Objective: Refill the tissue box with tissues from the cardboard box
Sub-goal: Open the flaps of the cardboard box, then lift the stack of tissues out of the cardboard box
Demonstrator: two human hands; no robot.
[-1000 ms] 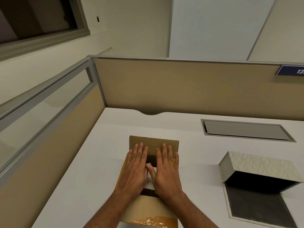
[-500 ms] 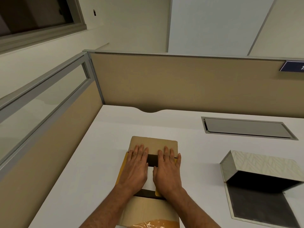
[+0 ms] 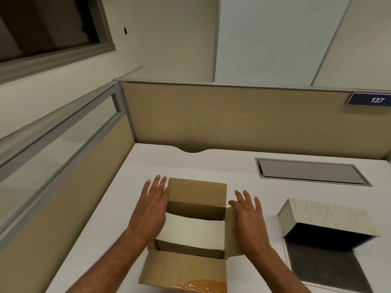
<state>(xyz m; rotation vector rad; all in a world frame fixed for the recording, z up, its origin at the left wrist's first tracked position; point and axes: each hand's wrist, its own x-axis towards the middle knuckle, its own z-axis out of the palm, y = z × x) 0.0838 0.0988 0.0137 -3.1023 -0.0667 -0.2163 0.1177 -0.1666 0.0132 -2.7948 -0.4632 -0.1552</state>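
On a white desk (image 3: 118, 208), spread-fingered left hand (image 3: 151, 210) and right hand (image 3: 246, 216) part the cardboard box (image 3: 196, 199) flaps (tissues (image 3: 192, 231) exposed, tissue box (image 3: 325, 223) unfilled).

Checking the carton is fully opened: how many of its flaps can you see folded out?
4: far flap, near flap, and side flaps under the left hand and right hand, mostly hidden.
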